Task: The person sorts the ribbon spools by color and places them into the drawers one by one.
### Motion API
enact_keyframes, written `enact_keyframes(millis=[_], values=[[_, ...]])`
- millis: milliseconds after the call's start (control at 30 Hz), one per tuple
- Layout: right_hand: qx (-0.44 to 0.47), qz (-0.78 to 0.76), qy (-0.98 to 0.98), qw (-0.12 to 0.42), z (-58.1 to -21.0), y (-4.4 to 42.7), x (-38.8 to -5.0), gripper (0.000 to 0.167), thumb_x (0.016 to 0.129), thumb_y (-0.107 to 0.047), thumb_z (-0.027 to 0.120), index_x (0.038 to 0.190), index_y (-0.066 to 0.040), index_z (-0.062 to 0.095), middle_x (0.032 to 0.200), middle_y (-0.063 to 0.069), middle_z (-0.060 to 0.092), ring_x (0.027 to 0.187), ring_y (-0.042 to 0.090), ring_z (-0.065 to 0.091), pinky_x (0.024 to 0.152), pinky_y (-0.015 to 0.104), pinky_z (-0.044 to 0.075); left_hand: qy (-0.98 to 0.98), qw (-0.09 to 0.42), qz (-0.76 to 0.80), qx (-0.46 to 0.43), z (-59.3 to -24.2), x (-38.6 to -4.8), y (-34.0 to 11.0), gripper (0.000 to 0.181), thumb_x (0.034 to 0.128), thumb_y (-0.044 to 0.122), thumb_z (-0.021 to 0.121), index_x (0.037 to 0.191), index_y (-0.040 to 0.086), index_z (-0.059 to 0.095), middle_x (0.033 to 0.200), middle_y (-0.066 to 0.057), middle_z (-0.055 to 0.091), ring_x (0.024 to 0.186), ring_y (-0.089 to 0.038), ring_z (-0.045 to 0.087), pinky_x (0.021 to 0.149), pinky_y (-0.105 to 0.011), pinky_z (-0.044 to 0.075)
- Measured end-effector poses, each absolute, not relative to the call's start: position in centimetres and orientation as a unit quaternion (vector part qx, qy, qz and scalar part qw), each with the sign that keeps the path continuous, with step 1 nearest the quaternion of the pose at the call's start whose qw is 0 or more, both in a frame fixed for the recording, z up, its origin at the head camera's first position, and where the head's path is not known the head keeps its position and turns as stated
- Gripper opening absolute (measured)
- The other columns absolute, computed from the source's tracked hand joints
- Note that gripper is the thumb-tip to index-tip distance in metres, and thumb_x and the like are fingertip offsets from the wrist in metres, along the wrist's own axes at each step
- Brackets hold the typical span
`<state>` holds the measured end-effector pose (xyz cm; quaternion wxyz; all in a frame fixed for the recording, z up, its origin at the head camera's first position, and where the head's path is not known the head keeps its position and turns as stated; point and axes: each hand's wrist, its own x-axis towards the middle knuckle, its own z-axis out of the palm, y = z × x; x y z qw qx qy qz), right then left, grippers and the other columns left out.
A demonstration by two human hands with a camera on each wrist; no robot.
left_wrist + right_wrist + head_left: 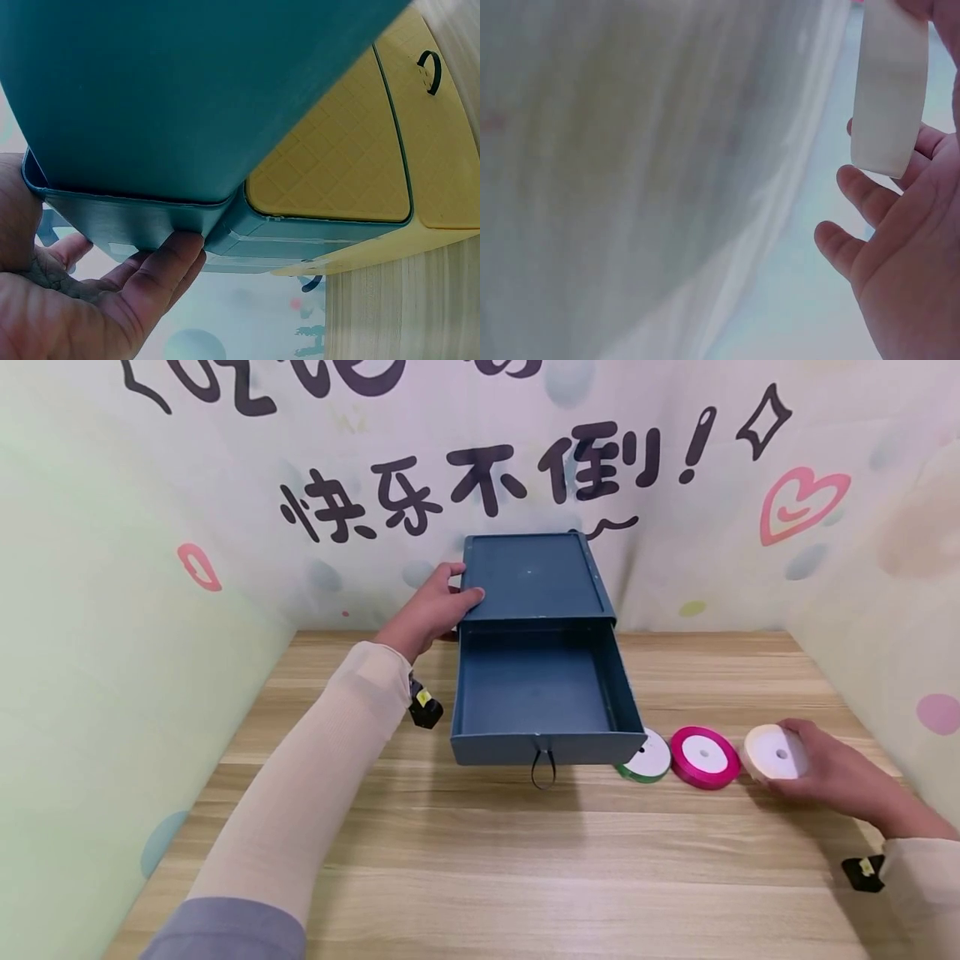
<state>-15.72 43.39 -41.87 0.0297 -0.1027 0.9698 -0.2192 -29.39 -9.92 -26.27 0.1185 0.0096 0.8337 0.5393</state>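
In the head view a dark blue drawer cabinet (528,575) stands at the back of the table, its top drawer (534,693) pulled out and bare inside. My left hand (437,608) grips the cabinet's left side, thumb over the top edge; the left wrist view shows the fingers (169,270) against the housing. On the right, my right hand (832,772) holds a cream ribbon roll (772,753) between thumb and fingers. Beside it lie a magenta ribbon roll (705,757) and a green ribbon roll (649,758), the latter partly hidden by the drawer.
Yellow drawer fronts (330,150) appear below the pulled-out drawer in the left wrist view. A thin black loop (543,770) hangs from the open drawer's front. The wood-grain table (480,877) is bounded by printed cloth walls (247,510) on the left, back and right.
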Motion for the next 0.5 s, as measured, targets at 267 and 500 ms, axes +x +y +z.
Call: enact_keyframes(millis=[267, 500], values=[[-0.155, -0.205, 0.965, -0.054, -40.2, 42.3, -15.5, 0.087, 0.065, -0.024, 0.095, 0.13, 0.006, 0.045, 0.109, 0.021, 0.057, 0.084, 0.024, 0.051, 0.063, 0.024, 0.043, 0.831, 0.12, 0.543, 0.009, -26.3, -29.5, -9.9, 0.067, 0.1023, 0.034, 0.055, 0.157, 0.022, 0.02, 0.153, -0.012, 0.034, 0.129, -0.032, 0.046, 0.101, -0.053, 0.045], [-0.204, -0.183, 0.956, -0.104, -38.7, 40.7, -15.4, 0.088, 0.057, -0.021, 0.098, 0.126, 0.0, 0.047, 0.11, 0.014, 0.054, 0.086, 0.021, 0.049, 0.063, 0.022, 0.043, 0.829, 0.123, 0.546, 0.006, -26.4, -29.4, -9.9, 0.067, 0.1024, 0.034, 0.055, 0.158, 0.022, 0.019, 0.154, -0.013, 0.033, 0.13, -0.033, 0.045, 0.102, -0.055, 0.043]])
